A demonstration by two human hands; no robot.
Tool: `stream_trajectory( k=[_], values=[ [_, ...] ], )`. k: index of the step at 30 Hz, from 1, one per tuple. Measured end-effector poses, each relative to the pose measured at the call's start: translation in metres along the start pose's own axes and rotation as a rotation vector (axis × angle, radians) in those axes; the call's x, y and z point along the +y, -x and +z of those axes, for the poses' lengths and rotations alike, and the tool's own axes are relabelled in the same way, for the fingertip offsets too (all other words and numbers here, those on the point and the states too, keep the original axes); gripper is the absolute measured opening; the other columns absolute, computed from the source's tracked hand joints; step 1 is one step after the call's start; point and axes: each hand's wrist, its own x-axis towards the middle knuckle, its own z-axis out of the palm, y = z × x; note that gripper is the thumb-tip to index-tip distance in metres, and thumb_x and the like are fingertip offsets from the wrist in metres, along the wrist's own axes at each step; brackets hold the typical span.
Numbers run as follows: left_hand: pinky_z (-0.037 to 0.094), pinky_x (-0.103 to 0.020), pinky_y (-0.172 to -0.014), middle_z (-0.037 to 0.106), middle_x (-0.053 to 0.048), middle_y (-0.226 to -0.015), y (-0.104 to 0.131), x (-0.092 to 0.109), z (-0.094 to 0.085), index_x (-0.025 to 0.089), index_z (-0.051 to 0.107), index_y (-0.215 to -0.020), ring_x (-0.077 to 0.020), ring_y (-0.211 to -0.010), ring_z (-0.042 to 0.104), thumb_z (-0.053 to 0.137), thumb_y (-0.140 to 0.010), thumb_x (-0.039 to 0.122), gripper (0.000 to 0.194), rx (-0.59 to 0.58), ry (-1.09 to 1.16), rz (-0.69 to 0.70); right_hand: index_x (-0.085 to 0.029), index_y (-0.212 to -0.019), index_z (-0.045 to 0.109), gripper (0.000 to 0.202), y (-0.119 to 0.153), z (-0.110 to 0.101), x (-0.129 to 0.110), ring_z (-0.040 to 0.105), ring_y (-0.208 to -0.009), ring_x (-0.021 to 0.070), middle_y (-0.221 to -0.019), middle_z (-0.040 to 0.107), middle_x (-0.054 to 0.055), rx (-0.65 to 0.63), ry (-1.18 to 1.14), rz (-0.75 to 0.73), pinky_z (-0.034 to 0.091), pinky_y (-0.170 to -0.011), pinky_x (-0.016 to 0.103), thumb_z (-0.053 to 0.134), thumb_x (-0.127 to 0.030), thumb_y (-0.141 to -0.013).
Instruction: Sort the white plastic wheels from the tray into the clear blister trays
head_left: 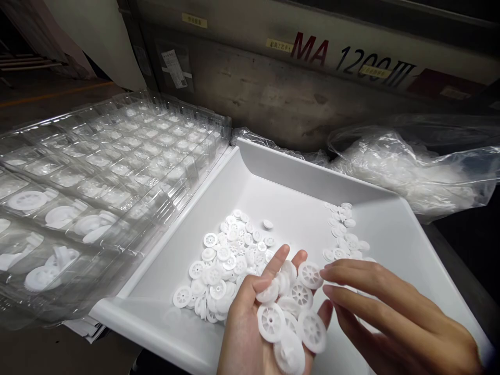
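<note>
My left hand (250,317) is palm up over the tray, its fingers curved around a heap of white plastic gears (271,322) with spoked centres. The thumb presses against one gear at the heap's side. Close to its right, my right hand (390,307) has its fingers stretched out and slightly apart. Its fingertips are at the edge of a spoked gear (310,275) on top of the handful; whether they touch it I cannot tell. The right thumb is hidden. In the tray, a larger pile of loose white gears (230,250) lies behind and left of my left hand.
A smaller group of gears (346,229) lies at the right of the white tray (312,174). Stacked clear blister trays (128,151) with white parts in their pockets stand on the left. Behind are a clear plastic bag (414,172) of white parts and a machine (250,88).
</note>
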Motion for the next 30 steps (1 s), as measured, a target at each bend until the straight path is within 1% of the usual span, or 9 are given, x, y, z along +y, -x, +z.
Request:
stream_trajectory(
  k=[2,5,8,11,14,18,20,24,30],
  values=[
    [0.048,-0.041,-0.096,0.066,-0.009,-0.123,-0.003,-0.001,-0.003,0.022,0.057,-0.127,-0.0234,-0.104,0.067,0.048,-0.087,0.025,0.041,-0.053,0.008,-0.063,-0.011,-0.116,0.061,0.033,-0.009,-0.004,-0.001,0.053,-0.114,0.0224,-0.121,0.055,0.012,-0.094,-0.04,0.023,0.047,-0.091,0.034,0.059,0.0,-0.085],
    [0.048,-0.04,-0.093,0.067,-0.007,-0.112,-0.008,-0.004,-0.005,0.024,0.054,-0.128,-0.0216,-0.098,0.066,0.05,-0.082,0.023,0.046,-0.149,0.005,-0.151,-0.015,-0.126,0.055,0.038,-0.026,-0.008,-0.002,0.051,-0.113,0.0229,-0.122,0.057,0.011,-0.241,-0.005,0.006,0.047,-0.084,0.036,0.047,-0.002,-0.092],
    [0.048,-0.039,-0.092,0.067,-0.005,-0.101,-0.011,-0.005,-0.005,0.024,0.054,-0.128,-0.0206,-0.092,0.066,0.049,-0.081,0.022,0.047,-0.165,-0.01,-0.149,-0.013,-0.117,0.059,0.032,-0.037,-0.01,0.0,0.055,-0.101,0.0214,-0.11,0.062,0.009,-0.285,0.007,-0.024,0.045,-0.08,0.036,0.043,0.0,-0.092],
    [0.046,-0.039,-0.094,0.066,-0.003,-0.091,-0.01,-0.004,-0.003,0.022,0.051,-0.13,-0.0176,-0.085,0.066,0.047,-0.084,0.02,0.046,-0.136,0.021,-0.133,-0.009,-0.106,0.062,0.021,-0.037,-0.01,0.0,0.054,-0.091,0.0195,-0.102,0.062,0.009,-0.291,-0.005,-0.077,0.041,-0.076,0.035,0.046,-0.002,-0.094],
    [0.044,-0.039,-0.099,0.065,-0.001,-0.086,-0.009,-0.002,-0.002,0.021,0.048,-0.134,-0.0145,-0.083,0.066,0.045,-0.087,0.018,0.048,-0.133,0.068,-0.13,-0.008,-0.109,0.061,0.022,-0.03,-0.009,-0.001,0.053,-0.092,0.0208,-0.105,0.06,0.01,-0.255,0.002,-0.037,0.037,-0.078,0.037,0.044,-0.004,-0.097],
    [0.042,-0.044,-0.102,0.067,-0.007,-0.099,-0.009,-0.002,-0.005,0.022,0.052,-0.133,-0.0206,-0.105,0.065,0.047,-0.088,0.022,0.045,-0.109,-0.115,-0.064,-0.009,-0.112,0.06,0.024,-0.021,-0.006,0.0,0.051,-0.1,0.0233,-0.115,0.059,0.013,-0.193,0.075,-0.017,0.036,-0.08,0.038,0.044,-0.001,-0.096],
    [0.042,-0.044,-0.103,0.067,-0.01,-0.106,-0.01,-0.002,-0.006,0.021,0.052,-0.133,-0.0228,-0.111,0.063,0.047,-0.089,0.023,0.045,-0.092,-0.157,-0.039,-0.008,-0.112,0.06,0.026,-0.021,-0.005,0.001,0.052,-0.097,0.0232,-0.112,0.058,0.014,-0.144,0.103,-0.044,0.036,-0.078,0.038,0.04,-0.002,-0.096],
    [0.043,-0.042,-0.103,0.066,-0.011,-0.115,-0.013,-0.005,-0.006,0.019,0.047,-0.137,-0.0238,-0.115,0.061,0.046,-0.088,0.021,0.049,-0.116,-0.06,-0.08,-0.008,-0.104,0.06,0.023,-0.023,-0.002,0.001,0.054,-0.09,0.0236,-0.103,0.06,0.014,-0.107,0.115,-0.044,0.038,-0.074,0.039,0.038,-0.011,-0.099],
    [0.042,-0.043,-0.104,0.063,-0.013,-0.127,-0.012,-0.006,-0.005,0.018,0.05,-0.135,-0.0251,-0.118,0.06,0.045,-0.089,0.021,0.047,-0.085,-0.068,-0.021,-0.007,-0.118,0.057,0.034,-0.017,-0.001,-0.001,0.056,-0.09,0.027,-0.105,0.062,0.017,-0.142,0.109,-0.031,0.041,-0.072,0.041,0.033,-0.023,-0.1]
  ],
)
